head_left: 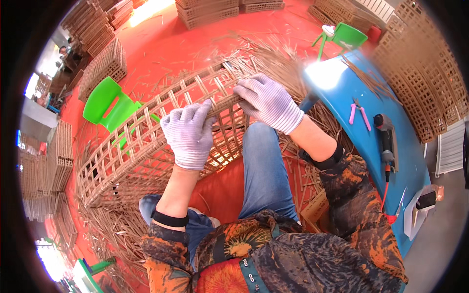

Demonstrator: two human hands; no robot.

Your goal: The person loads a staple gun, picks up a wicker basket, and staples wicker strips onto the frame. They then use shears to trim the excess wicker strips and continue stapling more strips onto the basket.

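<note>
A long brown woven basket (139, 157) with an open lattice lies tilted across my lap and knee. My left hand (189, 134), in a pale striped work glove, grips its near rim around the middle, fingertips bent over the edge. Further right on the same rim, my right hand (271, 103) wears a matching glove and has its fingers curled over the weave. Both palms face down, so the thumbs and any loose strand under them are partly hidden.
At right, a blue table (364, 146) bears pink-handled pliers (360, 116), a power tool (387, 141) and a white tray (413, 219). A green chair (108, 105) stands left, beyond the basket. Loose strips (115, 234) litter the red floor. Woven panels (425, 73) are stacked around.
</note>
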